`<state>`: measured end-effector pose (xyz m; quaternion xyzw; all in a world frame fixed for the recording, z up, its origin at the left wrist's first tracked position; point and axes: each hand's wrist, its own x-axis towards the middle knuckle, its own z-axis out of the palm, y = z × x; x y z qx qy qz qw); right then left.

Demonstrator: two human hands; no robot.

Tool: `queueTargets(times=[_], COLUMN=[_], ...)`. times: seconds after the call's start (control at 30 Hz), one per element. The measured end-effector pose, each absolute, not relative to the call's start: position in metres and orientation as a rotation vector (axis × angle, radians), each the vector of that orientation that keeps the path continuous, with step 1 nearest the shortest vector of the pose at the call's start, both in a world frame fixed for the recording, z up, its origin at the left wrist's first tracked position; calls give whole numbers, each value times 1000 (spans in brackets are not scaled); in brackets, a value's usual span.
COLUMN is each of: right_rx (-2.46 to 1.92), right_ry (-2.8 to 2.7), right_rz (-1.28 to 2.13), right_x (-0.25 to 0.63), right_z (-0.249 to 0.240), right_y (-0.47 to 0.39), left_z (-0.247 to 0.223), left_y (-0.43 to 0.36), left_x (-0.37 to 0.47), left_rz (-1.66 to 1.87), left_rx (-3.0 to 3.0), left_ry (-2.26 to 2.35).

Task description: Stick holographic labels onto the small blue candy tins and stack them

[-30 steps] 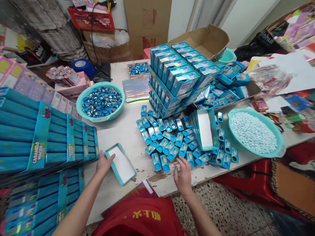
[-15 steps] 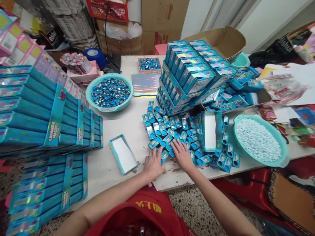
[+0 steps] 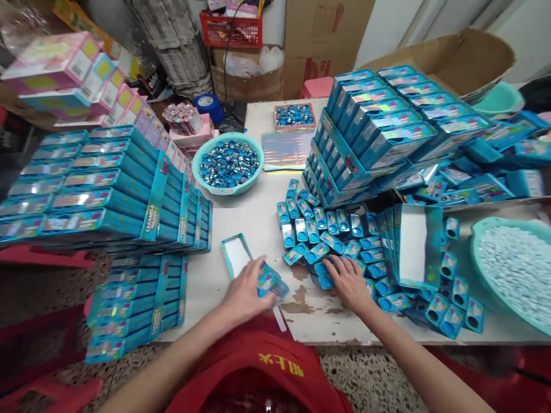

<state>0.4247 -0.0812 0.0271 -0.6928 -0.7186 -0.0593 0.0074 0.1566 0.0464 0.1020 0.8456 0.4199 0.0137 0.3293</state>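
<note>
Small blue candy boxes [image 3: 272,283], blurred by motion, are gripped between the thumb and fingers of my left hand [image 3: 246,293]. This hand is over the near right end of a shallow open blue tray [image 3: 236,252] with a white inside. To the right, my right hand [image 3: 348,282] has its fingers curled against a couple of small blue boxes [image 3: 323,275] at the front of a spread-out group; its thumb is hidden. Many more small boxes [image 3: 318,252] stand around it. Empty blue trays [image 3: 417,245] nested on their sides lean just right of that hand.
Filled display trays [image 3: 150,212] are stacked on the left, others [image 3: 370,137] at the back right. A turquoise basin [image 3: 196,166] contains blue-and-silver pieces; another basin [image 3: 477,252] has pale candies. A silvery sheet [image 3: 287,150] lies behind. The table's front edge [image 3: 344,343] is close to my body.
My left hand has lifted small candy boxes from the group and moved left to the open tray. My right hand stays at the group, fingers more curled. The view has shifted left.
</note>
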Motion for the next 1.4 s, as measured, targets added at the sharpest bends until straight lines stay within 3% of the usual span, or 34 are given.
queueTargets(times=[0.1, 0.27, 0.53, 0.67, 0.87, 1.03, 1.23, 1.4], right_rx=[-2049, -1869, -1588, -1379, -1555, -1635, -1618, -1697], right_ry=[-2286, -2349, -2145, -2278, -2488, -2502, -2442, -2159], right_rz=[-150, -38, 433, 695, 667, 578, 563, 601], right_x=[426, 414, 334, 273, 232, 227, 220, 235], right_z=[23, 25, 94, 84, 45, 42, 43, 22], right_y=[-79, -78, -29, 18, 53, 50, 51, 41], left_z=[106, 77, 67, 65, 61, 60, 50, 68], left_y=[92, 153, 162, 173, 185, 169, 162, 152], left_x=[118, 99, 105, 113, 120, 123, 115, 97], left_rz=[56, -43, -180, -259, -299, -326, -286, -111], left_rx=[2184, 2254, 2375, 2365, 2344, 2547, 2691, 2558], left_ry=[1294, 1250, 1020, 984, 945, 961, 1011, 1125])
